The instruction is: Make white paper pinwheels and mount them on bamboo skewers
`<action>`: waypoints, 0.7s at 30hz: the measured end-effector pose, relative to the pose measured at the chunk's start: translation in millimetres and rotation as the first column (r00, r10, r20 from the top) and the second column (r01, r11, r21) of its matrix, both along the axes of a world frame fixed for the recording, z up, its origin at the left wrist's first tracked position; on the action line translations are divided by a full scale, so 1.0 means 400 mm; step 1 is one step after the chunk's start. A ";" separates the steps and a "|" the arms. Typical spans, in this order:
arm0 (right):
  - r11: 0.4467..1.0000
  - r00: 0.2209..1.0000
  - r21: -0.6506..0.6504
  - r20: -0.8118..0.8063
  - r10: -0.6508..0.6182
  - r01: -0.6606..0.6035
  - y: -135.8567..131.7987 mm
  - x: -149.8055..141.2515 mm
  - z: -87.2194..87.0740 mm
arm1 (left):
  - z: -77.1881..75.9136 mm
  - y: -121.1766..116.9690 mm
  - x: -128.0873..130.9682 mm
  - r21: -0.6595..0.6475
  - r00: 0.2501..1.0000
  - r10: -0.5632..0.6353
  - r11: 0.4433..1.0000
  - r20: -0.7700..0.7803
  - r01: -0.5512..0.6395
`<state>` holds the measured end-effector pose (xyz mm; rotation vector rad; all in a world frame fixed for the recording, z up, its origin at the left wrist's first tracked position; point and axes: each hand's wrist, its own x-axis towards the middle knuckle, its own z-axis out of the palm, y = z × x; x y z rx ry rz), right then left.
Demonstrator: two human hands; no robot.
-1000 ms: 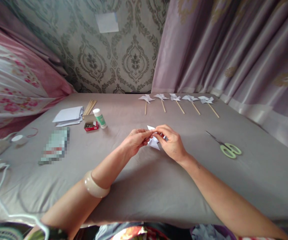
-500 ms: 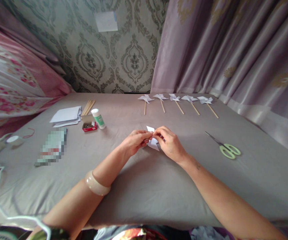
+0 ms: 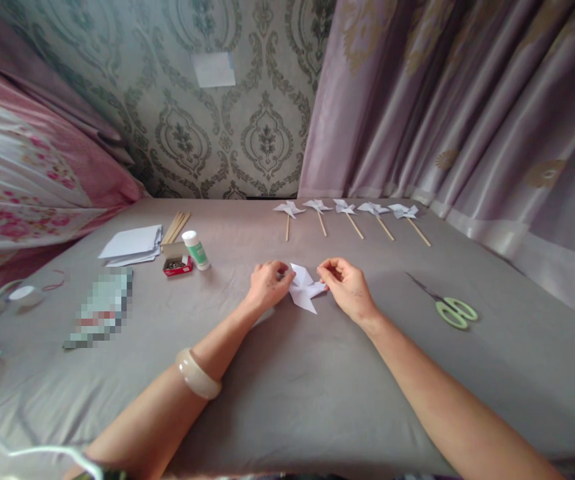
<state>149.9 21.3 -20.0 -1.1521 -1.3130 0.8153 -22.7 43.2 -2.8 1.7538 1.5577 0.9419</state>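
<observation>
A white paper pinwheel (image 3: 305, 291) with pointed blades is held between my two hands, a little above the table's middle. My left hand (image 3: 270, 283) pinches its left blade between thumb and fingers. On the other side, my right hand (image 3: 344, 283) has thumb and fingertips closed on the right blade tip. No stick shows on this pinwheel. Nearest to the right hand lie the scissors (image 3: 444, 305) with green handles, blades pointing away to the left.
Several finished pinwheels (image 3: 346, 208) on sticks lie in a row at the back. At left are a paper stack (image 3: 131, 244), wooden sticks (image 3: 176, 228), a red box (image 3: 177, 268) of small metal pieces, a glue stick (image 3: 196, 251), a blurred packet (image 3: 101, 310) and a white cable (image 3: 27, 452).
My hands have moved apart from the pinwheel's centre to opposite sides, leaving its blades and middle in sight. The whole view has tilted slightly upward.
</observation>
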 end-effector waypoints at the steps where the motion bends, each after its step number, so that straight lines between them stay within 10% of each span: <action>1: 1.000 1.000 -0.007 -0.018 -0.014 0.014 0.004 0.002 -0.002 | -0.001 0.004 0.002 -0.014 0.997 -0.010 1.000 -0.074 0.009; 11: 0.999 0.999 -0.029 0.008 -0.039 0.040 0.007 0.013 0.003 | 0.007 0.004 0.018 -0.109 0.962 -0.080 0.993 -0.260 0.054; 16: 0.998 0.998 -0.059 -0.047 -0.028 0.025 0.002 0.013 0.008 | 0.004 -0.007 0.003 -0.164 0.995 -0.036 0.985 0.096 0.051; 21: 0.999 0.995 -0.037 -0.097 -0.008 0.004 -0.016 0.005 0.036 | 0.024 -0.025 -0.007 -0.287 0.850 0.170 0.958 0.499 -0.022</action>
